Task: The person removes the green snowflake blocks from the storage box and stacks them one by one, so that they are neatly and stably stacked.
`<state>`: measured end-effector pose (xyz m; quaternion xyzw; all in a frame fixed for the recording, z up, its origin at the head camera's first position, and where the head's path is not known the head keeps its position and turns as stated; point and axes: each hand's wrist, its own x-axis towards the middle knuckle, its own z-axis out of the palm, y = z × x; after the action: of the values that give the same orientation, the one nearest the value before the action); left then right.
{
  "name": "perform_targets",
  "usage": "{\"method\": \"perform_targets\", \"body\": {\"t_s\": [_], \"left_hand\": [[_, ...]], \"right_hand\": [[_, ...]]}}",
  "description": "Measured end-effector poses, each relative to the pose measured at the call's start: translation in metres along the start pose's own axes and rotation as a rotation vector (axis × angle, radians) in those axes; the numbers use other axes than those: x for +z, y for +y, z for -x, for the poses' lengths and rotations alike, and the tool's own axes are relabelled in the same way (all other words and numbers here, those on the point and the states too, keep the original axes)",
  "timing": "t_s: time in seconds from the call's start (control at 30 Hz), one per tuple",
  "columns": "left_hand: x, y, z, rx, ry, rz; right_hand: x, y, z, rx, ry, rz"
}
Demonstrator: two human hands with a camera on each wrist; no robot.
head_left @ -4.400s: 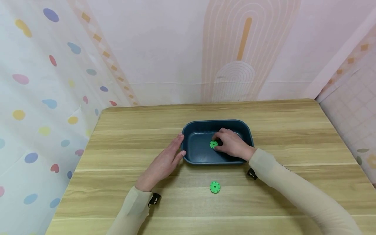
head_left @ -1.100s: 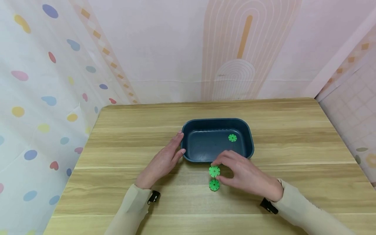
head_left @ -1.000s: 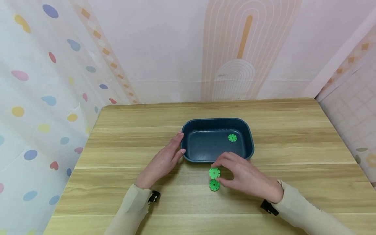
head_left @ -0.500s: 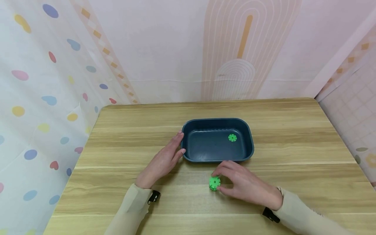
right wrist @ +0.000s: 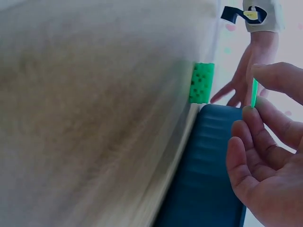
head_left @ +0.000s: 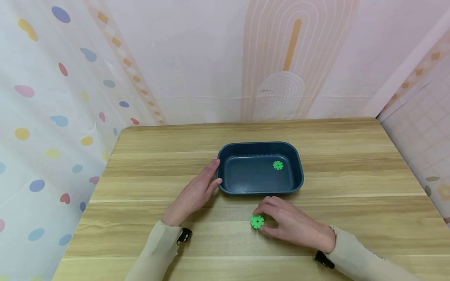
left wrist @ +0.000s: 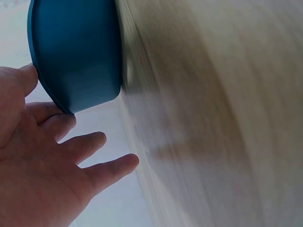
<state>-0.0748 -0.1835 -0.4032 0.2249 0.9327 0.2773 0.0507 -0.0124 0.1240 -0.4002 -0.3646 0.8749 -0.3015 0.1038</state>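
My right hand (head_left: 286,220) pinches a thin green notched disc (right wrist: 254,93) by its edges, between thumb and fingertips. In the right wrist view that disc shows edge-on, apart from a stack of green discs (right wrist: 202,83) standing on the table. From the head view, the held disc hides most of that stack. My left hand (head_left: 194,197) touches the left end of a dark blue rectangular tray (head_left: 246,193), fingers fairly straight; in the left wrist view its thumb and a finger meet the tray's rim. Inside the tray, toward the right, lies one green disc (head_left: 278,165).
The wood-grain table (head_left: 158,164) runs back to a patterned cloth wall (head_left: 200,78). More cloth with coloured spots (head_left: 52,152) hangs along the left side. The tray stands just behind the stack.
Over four seconds, my right hand has come out of the tray with a green disc and moved toward me, lowering it over the stack. My left hand has stayed at the tray.
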Motion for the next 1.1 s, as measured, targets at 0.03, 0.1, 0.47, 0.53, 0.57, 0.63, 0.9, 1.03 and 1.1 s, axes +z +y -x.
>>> {"method": "perform_targets", "body": {"t_s": [0.03, 0.1, 0.47, 0.53, 0.57, 0.63, 0.9, 1.03, 1.1], "left_hand": [[0.000, 0.000, 0.000, -0.003, -0.002, 0.001], [-0.001, 0.000, 0.000, -0.007, -0.003, 0.001], [-0.001, 0.000, 0.000, -0.005, -0.001, 0.002], [-0.001, 0.000, 0.000, -0.005, 0.000, 0.000], [-0.001, 0.001, 0.000, -0.006, 0.000, -0.001], [-0.001, 0.001, 0.000, -0.009, 0.000, -0.001], [-0.001, 0.001, 0.000, -0.015, 0.001, -0.005], [-0.001, 0.001, 0.000, -0.013, 0.001, -0.009], [0.000, 0.001, 0.000, -0.009, 0.003, -0.010]], "right_hand": [[0.001, 0.000, 0.000, -0.001, -0.002, 0.000], [0.002, 0.002, 0.000, -0.003, -0.006, 0.005], [0.006, 0.008, -0.005, -0.009, -0.045, 0.023], [0.007, 0.009, -0.006, -0.014, -0.047, 0.032], [0.008, 0.009, -0.006, -0.018, -0.049, 0.034], [0.008, 0.010, -0.007, -0.026, -0.047, 0.039], [0.009, 0.012, -0.010, -0.028, -0.061, 0.045], [0.009, 0.012, -0.011, -0.033, -0.067, 0.053], [0.009, 0.012, -0.011, -0.031, -0.069, 0.053]]}}
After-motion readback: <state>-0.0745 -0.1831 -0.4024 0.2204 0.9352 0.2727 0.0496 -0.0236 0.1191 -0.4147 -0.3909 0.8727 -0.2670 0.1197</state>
